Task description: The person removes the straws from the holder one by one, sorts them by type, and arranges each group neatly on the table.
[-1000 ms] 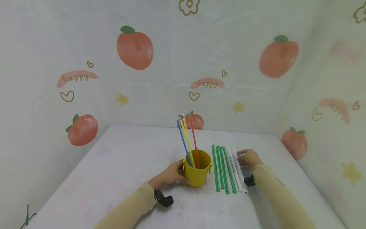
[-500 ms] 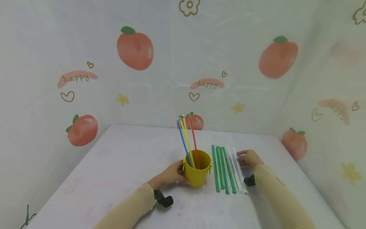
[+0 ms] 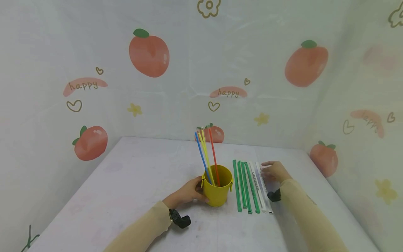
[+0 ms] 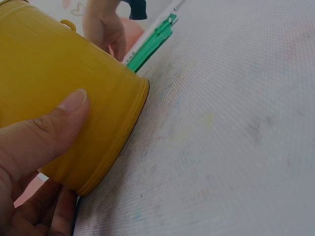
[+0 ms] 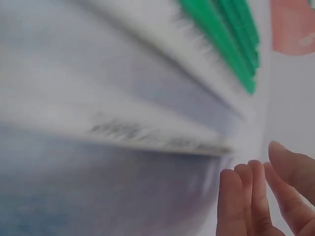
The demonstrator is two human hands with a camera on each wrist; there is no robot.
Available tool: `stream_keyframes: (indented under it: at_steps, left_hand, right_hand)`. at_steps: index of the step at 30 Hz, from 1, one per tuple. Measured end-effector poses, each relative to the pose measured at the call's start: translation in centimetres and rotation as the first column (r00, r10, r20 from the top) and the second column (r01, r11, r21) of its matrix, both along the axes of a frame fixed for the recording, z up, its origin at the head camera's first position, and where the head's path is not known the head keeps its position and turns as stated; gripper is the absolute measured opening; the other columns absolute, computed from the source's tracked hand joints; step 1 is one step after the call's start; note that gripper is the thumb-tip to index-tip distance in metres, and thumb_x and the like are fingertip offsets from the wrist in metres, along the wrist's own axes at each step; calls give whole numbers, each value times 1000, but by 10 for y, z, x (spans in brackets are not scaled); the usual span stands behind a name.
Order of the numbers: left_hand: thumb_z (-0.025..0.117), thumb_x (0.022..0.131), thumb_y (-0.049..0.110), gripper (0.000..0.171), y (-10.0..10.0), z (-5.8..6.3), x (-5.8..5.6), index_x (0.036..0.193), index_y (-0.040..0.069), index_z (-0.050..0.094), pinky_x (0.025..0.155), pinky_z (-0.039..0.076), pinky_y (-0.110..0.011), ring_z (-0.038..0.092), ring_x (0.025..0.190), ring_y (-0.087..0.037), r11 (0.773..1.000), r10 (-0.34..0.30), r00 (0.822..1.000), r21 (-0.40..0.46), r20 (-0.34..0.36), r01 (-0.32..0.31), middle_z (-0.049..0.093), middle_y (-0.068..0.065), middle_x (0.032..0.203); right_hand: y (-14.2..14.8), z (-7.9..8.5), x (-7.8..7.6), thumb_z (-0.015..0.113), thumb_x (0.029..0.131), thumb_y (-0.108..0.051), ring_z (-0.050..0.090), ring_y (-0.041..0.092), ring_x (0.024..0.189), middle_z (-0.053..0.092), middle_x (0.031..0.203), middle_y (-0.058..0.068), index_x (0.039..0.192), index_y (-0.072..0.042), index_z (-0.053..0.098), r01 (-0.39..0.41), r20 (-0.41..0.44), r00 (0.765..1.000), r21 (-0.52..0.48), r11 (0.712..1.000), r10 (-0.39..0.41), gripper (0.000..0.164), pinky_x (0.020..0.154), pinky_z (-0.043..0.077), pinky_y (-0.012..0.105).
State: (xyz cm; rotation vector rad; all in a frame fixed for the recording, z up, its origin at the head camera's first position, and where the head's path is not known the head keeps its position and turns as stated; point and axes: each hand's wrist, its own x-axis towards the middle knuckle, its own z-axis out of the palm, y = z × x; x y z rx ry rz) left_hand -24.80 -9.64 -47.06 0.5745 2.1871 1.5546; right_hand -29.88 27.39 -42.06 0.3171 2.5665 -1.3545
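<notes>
Gripped in my left hand (image 3: 188, 191), one yellow tapered bucket (image 3: 217, 196); loose-fingered, empty right hand (image 3: 276, 170), edged forward beside slim white wrapped straws (image 3: 258, 187).

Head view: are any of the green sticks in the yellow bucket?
No, all four green sticks lie on the table beside the yellow bucket, which holds blue, yellow and red straws.

One bucket (image 3: 218, 196), ten straws (image 3: 252, 187)

Smooth, low-sheen, metal-looking yellow bucket (image 3: 217, 196) — papery white-wrapped straws (image 5: 162, 137) — matt, finely woven-looking tabletop (image 4: 221, 147).
</notes>
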Motion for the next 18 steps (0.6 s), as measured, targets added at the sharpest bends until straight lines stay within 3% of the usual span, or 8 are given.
stream_keyframes:
  at_steps: [4, 10, 14, 18]
  left_hand:
    - [83, 75, 11, 87, 0, 0, 0, 148, 8, 36, 113, 36, -46, 43, 137, -30, 1000, -1, 1000, 5, -1, 1, 45, -9, 148]
    - [83, 75, 11, 87, 0, 0, 0, 148, 9, 36, 113, 36, -46, 43, 137, -30, 1000, -5, 1000, 10, 2, 5, 45, -8, 148]
    - [82, 75, 11, 87, 0, 0, 0, 148, 9, 36, 113, 36, -46, 43, 137, -30, 1000, -6, 1000, 7, -3, 6, 45, -8, 148]
    - [82, 75, 11, 88, 0, 0, -1, 149, 9, 35, 113, 36, -46, 42, 137, -30, 1000, -4, 1000, 7, 4, 4, 44, -8, 149]
  right_hand:
    - [-7, 10, -1, 60, 94, -13, 65, 30, 100, 53, 131, 27, 138, 5, 45, -9, -26, 1000, -54, 998, 8, 50, 89, 57, 38]
    - [-20, 23, -8, 57, 97, -16, 53, 42, 124, 42, 144, 30, 143, 4, 39, -68, -78, 995, -161, 985, 57, 54, 92, 56, 34]
    - [-30, 35, -7, 55, 99, -17, 52, 42, 125, 42, 143, 31, 145, 6, 35, -133, -140, 985, -212, 968, 105, 55, 93, 55, 34]
    - [-42, 46, -5, 54, 99, -16, 60, 32, 116, 43, 142, 31, 145, 5, 35, -157, -190, 976, -276, 948, 106, 54, 94, 55, 33]
